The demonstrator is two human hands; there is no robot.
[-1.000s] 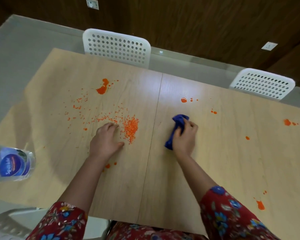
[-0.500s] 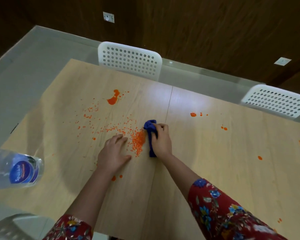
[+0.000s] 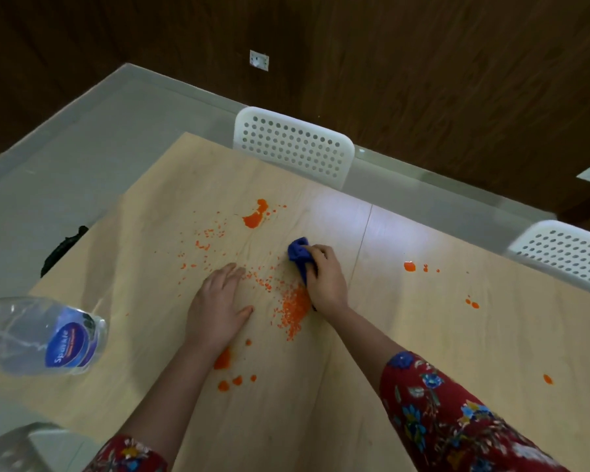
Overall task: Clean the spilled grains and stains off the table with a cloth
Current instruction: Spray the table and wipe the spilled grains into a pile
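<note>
table [image 3: 457, 352] – light wood | orange grains [image 3: 293, 308] heaped mid-left | orange stains [image 3: 254, 218] – scattered | plastic bottle [image 3: 41, 335] lying at left edge

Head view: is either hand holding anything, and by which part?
The right hand grips the bunched blue cloth by its near end; the left hand rests flat on the table, holding nothing.
</note>
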